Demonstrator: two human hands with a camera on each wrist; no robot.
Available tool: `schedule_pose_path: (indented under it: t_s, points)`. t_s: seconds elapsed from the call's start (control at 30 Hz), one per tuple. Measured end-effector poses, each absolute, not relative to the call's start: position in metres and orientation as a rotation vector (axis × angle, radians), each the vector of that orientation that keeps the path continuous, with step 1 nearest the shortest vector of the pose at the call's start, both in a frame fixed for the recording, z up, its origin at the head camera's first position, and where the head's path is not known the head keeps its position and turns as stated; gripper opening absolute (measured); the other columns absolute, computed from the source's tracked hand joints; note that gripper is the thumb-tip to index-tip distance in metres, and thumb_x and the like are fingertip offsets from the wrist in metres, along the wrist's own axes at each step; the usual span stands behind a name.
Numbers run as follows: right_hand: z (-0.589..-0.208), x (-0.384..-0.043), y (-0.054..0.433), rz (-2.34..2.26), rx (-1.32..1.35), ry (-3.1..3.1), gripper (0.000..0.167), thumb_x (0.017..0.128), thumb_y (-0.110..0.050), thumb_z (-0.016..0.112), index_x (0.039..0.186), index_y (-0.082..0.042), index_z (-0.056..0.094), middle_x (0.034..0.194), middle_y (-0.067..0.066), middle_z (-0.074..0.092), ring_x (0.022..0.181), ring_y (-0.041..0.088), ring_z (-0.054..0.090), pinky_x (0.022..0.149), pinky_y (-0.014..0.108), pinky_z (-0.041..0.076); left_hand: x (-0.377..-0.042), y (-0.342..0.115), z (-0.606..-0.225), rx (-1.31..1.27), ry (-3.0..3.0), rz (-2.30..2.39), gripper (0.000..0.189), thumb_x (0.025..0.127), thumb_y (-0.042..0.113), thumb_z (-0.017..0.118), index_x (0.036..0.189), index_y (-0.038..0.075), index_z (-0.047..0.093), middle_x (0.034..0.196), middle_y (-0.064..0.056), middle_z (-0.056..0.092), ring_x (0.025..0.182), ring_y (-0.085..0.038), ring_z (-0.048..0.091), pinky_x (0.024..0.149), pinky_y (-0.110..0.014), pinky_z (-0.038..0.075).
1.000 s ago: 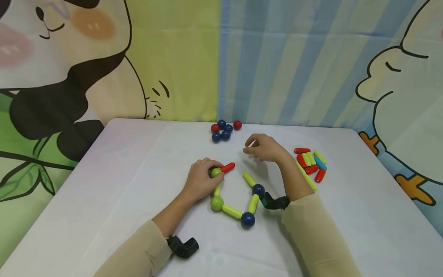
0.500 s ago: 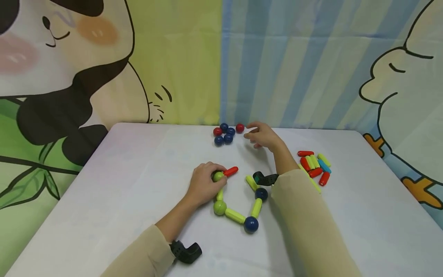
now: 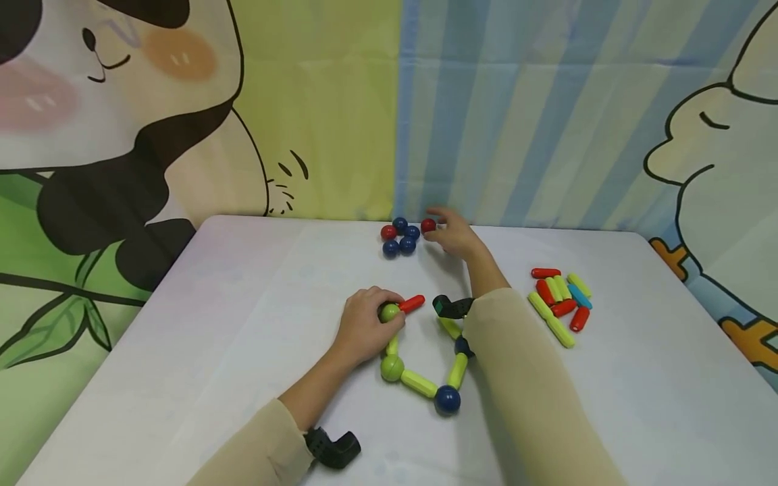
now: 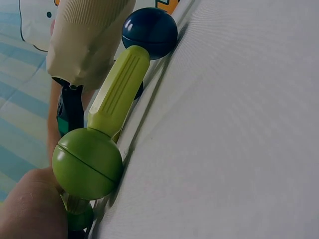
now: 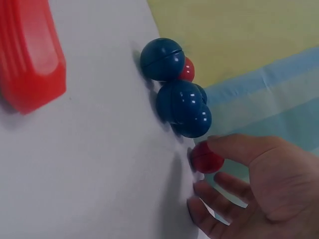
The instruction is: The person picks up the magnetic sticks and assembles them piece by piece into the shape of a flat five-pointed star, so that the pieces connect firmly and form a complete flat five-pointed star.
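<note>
In the head view my left hand (image 3: 365,325) grips a green ball (image 3: 390,312) that has a red rod (image 3: 412,303) on its far side. This ball is one end of an open chain: a second green ball (image 3: 392,368), yellow-green rods (image 3: 419,383) and a dark blue ball (image 3: 447,400) follow. Another blue ball (image 3: 463,345) is partly hidden by my right sleeve. My right hand (image 3: 457,237) reaches to a red ball (image 3: 428,225) at the table's back edge. In the right wrist view the thumb lies by that red ball (image 5: 207,157), the other fingers spread beneath.
Several blue balls (image 3: 408,245) and another red ball (image 3: 388,232) cluster left of my right hand. Loose red, yellow-green and blue rods (image 3: 563,307) lie at the right. A printed cloth (image 3: 516,115) hangs behind the white table (image 3: 255,290).
My right hand has moved back and slightly left, from above the middle of the table to the red ball. My left hand still holds the green ball.
</note>
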State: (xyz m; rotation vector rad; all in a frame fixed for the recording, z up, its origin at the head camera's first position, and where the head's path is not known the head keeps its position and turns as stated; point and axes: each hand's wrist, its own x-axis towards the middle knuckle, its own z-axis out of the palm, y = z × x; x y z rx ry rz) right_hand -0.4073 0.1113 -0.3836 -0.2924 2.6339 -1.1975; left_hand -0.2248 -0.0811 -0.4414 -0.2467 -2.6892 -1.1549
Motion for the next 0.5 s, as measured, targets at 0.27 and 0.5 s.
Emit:
schedule_pose_path:
  t_s: [0.27, 0.5]
  points:
    - [-0.3896, -0.4125, 0.1067, -0.995, -0.359, 2.760, 0.049, 0.097, -0.010, 0.062, 0.146, -0.011, 0.056, 0.144, 0.021, 0.056, 0.129, 0.038, 0.052, 0.112, 0.052, 0.043, -0.2239, -0.0811, -0.4434, -0.272, -2.681, -1.158, 0.025, 0.086, 0.024, 0.071, 0.109, 0.017, 0.079, 0.100, 0.001, 0.072, 0.096, -0.020, 0.059, 0.096, -0.042, 0.045]
    - [-0.3819, -0.4063, 0.1071, -1.078, -0.203, 2.689, 0.044, 0.100, -0.017, 0.063, 0.143, -0.017, 0.059, 0.142, 0.020, 0.057, 0.113, 0.032, 0.059, 0.091, 0.042, 0.054, -0.2240, -0.0827, -0.4406, -0.270, -2.674, -1.150, 0.025, 0.087, 0.023, 0.071, 0.109, 0.016, 0.079, 0.100, 0.001, 0.073, 0.095, -0.020, 0.059, 0.094, -0.042, 0.046]
